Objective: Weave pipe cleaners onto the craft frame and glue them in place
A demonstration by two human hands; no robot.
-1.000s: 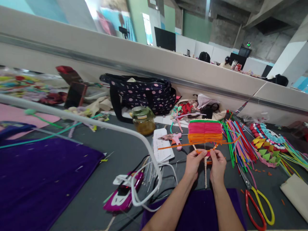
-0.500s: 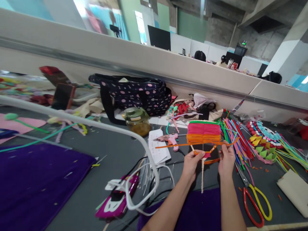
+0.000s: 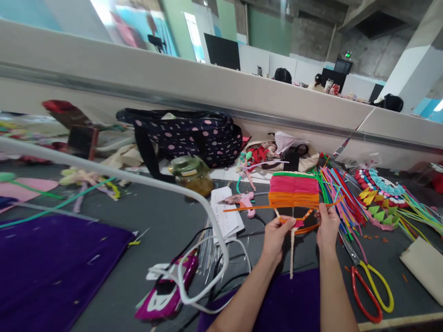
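Observation:
A flat panel (image 3: pixel 293 185) of pipe cleaners, banded green, pink and orange, spans a cream-wrapped frame with a thin stem (image 3: pixel 292 258) hanging below. My left hand (image 3: pixel 276 237) pinches the lower part of this frame, thumb on top, near a small pink patch. A long orange pipe cleaner (image 3: pixel 247 209) crosses the panel's lower edge and sticks out on both sides. At the right edge, my right hand (image 3: pixel 327 226) is closed with thumb and fingertips on that orange pipe cleaner. Another orange length loops below the panel, partly hidden.
Scissors (image 3: pixel 368 286) with red and yellow handles lie right of my arm, by a pile of coloured pipe cleaners (image 3: pixel 341 203). A pink glue gun (image 3: pixel 247 203) rests on paper (image 3: pixel 221 216). White tubing (image 3: pixel 166 186) crosses the left. Behind stand a jar (image 3: pixel 191 177) and a dark bag (image 3: pixel 197 136).
The camera view has shifted slightly, so the background sits a little further left. Both hands keep their grip on the work, with the right hand barely moved.

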